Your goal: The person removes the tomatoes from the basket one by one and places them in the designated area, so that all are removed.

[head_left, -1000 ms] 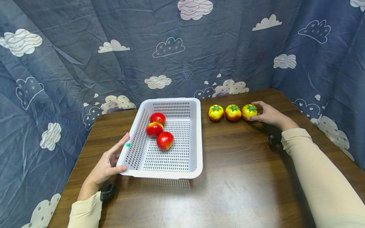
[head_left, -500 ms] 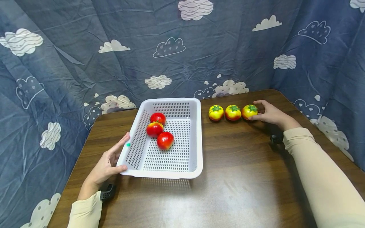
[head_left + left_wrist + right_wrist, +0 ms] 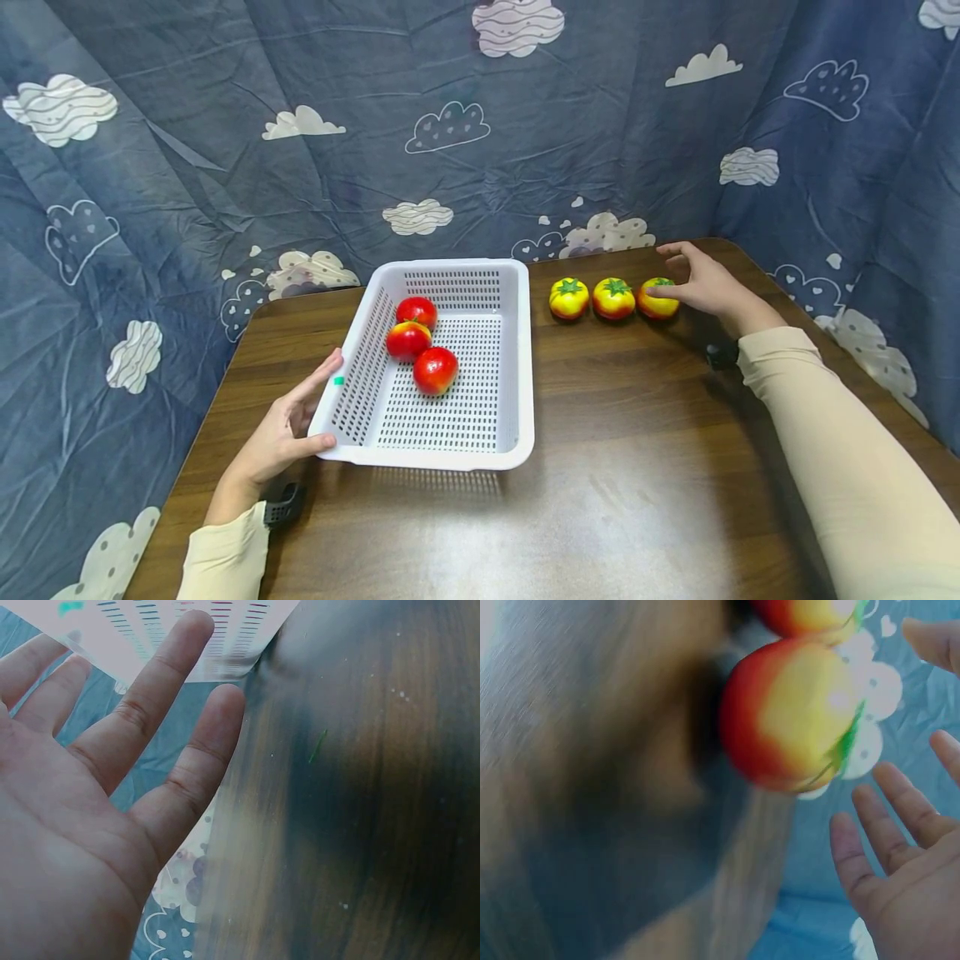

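Note:
A white perforated plastic basket stands on the table, holding red tomatoes. My left hand touches the basket's left rim and near-left corner. In the left wrist view its fingers are extended by the basket's wall. To the basket's right, yellow-and-red tomatoes with green leafy tops form a row: a left one, a middle one and a right one. My right hand hovers over the right tomato, its thumb in front of it. The right wrist view shows spread fingers apart from that tomato.
The brown wooden table carries everything. Behind and beside it hangs a blue curtain with cloud prints, close to the table's far edge and the row of tomatoes. A green tag marks the basket's left rim.
My right hand has let go of the right tomato and lifted slightly above it. The tomatoes, the basket and my left hand have stayed in place.

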The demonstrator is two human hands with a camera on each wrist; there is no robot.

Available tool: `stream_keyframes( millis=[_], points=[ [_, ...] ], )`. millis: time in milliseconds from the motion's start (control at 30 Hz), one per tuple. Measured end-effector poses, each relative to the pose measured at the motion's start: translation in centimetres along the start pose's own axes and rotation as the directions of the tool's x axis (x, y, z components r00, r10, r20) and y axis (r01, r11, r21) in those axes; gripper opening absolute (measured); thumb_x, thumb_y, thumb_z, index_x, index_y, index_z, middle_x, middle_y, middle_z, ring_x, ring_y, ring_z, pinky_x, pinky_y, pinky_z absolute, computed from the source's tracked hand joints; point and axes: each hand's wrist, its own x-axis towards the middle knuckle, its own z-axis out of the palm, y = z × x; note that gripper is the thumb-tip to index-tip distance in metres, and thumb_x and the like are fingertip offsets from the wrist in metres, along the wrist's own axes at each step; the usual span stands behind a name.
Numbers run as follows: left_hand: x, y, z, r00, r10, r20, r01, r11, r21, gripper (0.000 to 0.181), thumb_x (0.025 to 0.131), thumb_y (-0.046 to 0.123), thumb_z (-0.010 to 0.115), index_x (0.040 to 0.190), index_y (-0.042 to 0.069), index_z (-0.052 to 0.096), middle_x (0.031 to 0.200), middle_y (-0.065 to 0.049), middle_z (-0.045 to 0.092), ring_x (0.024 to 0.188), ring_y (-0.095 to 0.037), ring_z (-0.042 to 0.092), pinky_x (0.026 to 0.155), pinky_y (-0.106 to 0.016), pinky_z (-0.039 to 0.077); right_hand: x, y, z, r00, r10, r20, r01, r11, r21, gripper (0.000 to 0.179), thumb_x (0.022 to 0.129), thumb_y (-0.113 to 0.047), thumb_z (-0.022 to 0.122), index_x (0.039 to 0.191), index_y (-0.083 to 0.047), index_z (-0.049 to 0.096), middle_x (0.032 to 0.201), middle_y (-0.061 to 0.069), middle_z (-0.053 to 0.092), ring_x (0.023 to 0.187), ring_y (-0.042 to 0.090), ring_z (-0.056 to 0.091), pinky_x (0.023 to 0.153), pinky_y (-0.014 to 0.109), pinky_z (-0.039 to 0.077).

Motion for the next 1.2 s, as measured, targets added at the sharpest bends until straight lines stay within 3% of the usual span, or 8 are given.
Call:
stream_keyframes(
  millis=[267,533,767,867,1000,1200],
  points=[
    [0.0,0.1,0.0,1.0,-0.001,0.004,0.001,1.0,0.001,0.099,0.083,-0.008,0.076,0.169,0.005,0.029,0.183,-0.003,0.012,0.14,-0.003,0.057,0.095,-0.027,0.06,0.6,-3.5,0.4,0.994,-0.112,0.004,0.112,0.993,-0.032,0.083,0.098,-0.032,0.08,0.164,-0.011,0.034,0.163,0.033,0.041,0.151,0.055,0.038,0.121,0.074,0.03],
    [0.0,0.2,0.1,1.0,0.003,0.002,-0.003,1.0,-0.001,0.099,0.083,-0.009,0.076,0.169,0.005,0.029,0.183,-0.005,0.012,0.14,-0.002,0.057,0.097,-0.026,0.059,0.4,-8.2,2.1,0.969,-0.242,0.057,0.242,0.97,0.009,0.074,0.097,-0.026,0.081,0.159,-0.013,0.043,0.16,0.024,0.048,0.148,0.049,0.046,0.121,0.069,0.036],
    [0.0,0.3,0.1,1.0,0.001,-0.002,-0.001,1.0,0.007,0.098,0.083,-0.008,0.076,0.169,0.005,0.03,0.183,-0.008,0.012,0.141,-0.002,0.056,0.097,-0.025,0.059,0.4,-11.8,4.5,0.922,-0.371,0.116,0.371,0.928,0.022,0.064,0.096,-0.015,0.082,0.151,-0.011,0.052,0.156,0.018,0.055,0.145,0.043,0.053,0.116,0.065,0.044],
    [0.0,0.3,0.1,1.0,0.001,0.001,-0.001,1.0,0.009,0.098,0.084,-0.008,0.076,0.169,0.005,0.029,0.183,-0.009,0.011,0.141,-0.002,0.057,0.097,-0.025,0.059,0.4,-13.1,5.5,0.89,-0.437,0.133,0.435,0.899,0.043,0.061,0.095,-0.01,0.082,0.149,-0.007,0.055,0.155,0.019,0.056,0.144,0.044,0.053,0.117,0.064,0.044],
    [0.0,0.3,0.1,1.0,-0.001,0.004,0.001,1.0,0.008,0.099,0.084,-0.008,0.076,0.169,0.005,0.029,0.183,-0.007,0.012,0.141,-0.002,0.057,0.097,-0.026,0.059,0.2,-14.9,6.7,0.856,-0.493,0.157,0.495,0.868,0.025,0.062,0.093,-0.012,0.085,0.148,-0.007,0.057,0.153,0.019,0.058,0.142,0.041,0.056,0.119,0.06,0.045],
    [0.0,0.2,0.0,1.0,0.005,0.003,-0.005,1.0,0.014,0.099,0.084,-0.008,0.076,0.169,0.005,0.029,0.183,-0.008,0.012,0.142,-0.001,0.056,0.099,-0.025,0.058,-0.5,-17.9,8.3,0.825,-0.515,0.231,0.533,0.846,-0.02,0.066,0.092,-0.021,0.086,0.151,-0.017,0.058,0.152,0.015,0.059,0.138,0.036,0.057,0.11,0.057,0.051]
  ],
)
